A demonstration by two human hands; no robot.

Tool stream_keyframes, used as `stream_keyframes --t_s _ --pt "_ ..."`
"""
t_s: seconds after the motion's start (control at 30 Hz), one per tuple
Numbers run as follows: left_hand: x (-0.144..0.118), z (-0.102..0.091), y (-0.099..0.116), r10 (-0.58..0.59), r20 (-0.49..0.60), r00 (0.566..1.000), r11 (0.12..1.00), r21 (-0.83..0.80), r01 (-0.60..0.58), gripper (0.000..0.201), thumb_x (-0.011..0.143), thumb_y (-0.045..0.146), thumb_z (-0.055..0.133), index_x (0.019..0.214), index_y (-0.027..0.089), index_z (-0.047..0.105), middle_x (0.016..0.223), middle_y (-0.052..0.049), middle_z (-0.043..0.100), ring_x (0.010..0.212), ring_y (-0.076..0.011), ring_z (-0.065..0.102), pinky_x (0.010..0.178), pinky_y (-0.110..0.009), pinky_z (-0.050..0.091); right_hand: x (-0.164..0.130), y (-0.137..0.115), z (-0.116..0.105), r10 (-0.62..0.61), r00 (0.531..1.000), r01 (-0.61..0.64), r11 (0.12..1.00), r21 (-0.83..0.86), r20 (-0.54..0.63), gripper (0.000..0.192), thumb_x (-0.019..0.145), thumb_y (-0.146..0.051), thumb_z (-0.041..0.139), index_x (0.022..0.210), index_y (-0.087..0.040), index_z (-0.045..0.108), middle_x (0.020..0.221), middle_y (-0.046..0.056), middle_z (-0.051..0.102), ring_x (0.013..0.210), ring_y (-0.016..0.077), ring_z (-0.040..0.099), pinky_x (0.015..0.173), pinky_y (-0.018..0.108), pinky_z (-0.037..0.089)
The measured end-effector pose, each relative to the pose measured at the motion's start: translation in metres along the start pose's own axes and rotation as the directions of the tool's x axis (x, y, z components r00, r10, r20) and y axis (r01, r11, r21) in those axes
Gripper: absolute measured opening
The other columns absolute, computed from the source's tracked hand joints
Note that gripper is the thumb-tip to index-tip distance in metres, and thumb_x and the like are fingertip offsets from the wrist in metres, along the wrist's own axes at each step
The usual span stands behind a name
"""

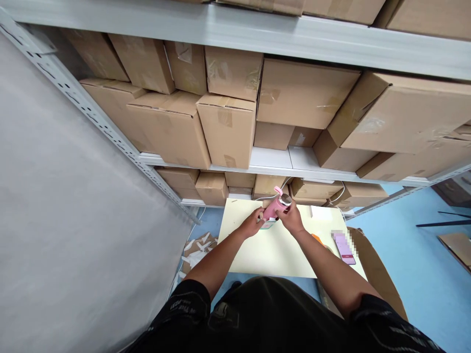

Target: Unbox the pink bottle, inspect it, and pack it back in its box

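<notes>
1. Two hands met on one pink bottle (273, 208) above the far half of the pale yellow table (272, 250).
2. The left hand (253, 223) was closed around the bottle's lower end, just above the table's surface.
3. The right hand (290, 217) gripped the bottle's upper end, near its grey cap; a small pink tab stuck up from that cap.
4. The bottle lay tilted, its cap end pointing away from the person and toward the table's far edge.
5. A phone (344, 248) with a pink screen rested near the table's right edge, well apart from the hands.
6. An orange item (317, 239), too small to identify, lay on the table between the phone and the right forearm.
7. Beyond the table's far edge stood grey shelves (279, 164) packed with cardboard boxes (228, 127).
8. Scraps of white paper (196, 250) lay on the blue floor left of the table.
</notes>
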State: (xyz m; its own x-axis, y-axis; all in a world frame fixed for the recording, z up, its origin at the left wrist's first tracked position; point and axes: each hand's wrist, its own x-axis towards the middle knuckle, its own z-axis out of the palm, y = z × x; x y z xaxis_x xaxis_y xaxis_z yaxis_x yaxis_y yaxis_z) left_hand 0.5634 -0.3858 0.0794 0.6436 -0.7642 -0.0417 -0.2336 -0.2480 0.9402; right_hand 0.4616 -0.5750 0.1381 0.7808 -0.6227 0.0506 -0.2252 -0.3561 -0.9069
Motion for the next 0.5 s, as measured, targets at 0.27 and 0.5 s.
stream_keyframes --t_s 0.27,0.5 --pt "0.002 0.005 -0.002 -0.031 -0.032 0.999 0.998 -0.064 0.029 0.06 0.086 0.037 0.074 0.141 0.02 0.056 0.141 -0.014 0.063 0.118 -0.0284 0.064 0.106 -0.045 0.05 -0.006 0.002 0.01 0.001 0.992 0.024 0.98 -0.2 0.125 0.051 0.067 -0.039 0.077 0.114 -0.028 0.063 0.106 0.002 0.074 0.099 0.0267 0.07 0.087 0.039 0.054" --pt "0.006 0.006 0.012 -0.094 -0.077 0.993 0.996 0.0 0.094 0.039 0.095 0.037 0.062 0.13 0.019 0.062 0.138 -0.01 0.065 0.119 -0.0245 0.065 0.103 -0.039 0.052 -0.003 0.012 0.008 -0.194 0.97 0.224 0.946 -0.235 0.144 0.041 0.071 -0.041 0.076 0.107 -0.023 0.068 0.108 0.008 0.072 0.107 0.0306 0.065 0.098 0.046 0.051"
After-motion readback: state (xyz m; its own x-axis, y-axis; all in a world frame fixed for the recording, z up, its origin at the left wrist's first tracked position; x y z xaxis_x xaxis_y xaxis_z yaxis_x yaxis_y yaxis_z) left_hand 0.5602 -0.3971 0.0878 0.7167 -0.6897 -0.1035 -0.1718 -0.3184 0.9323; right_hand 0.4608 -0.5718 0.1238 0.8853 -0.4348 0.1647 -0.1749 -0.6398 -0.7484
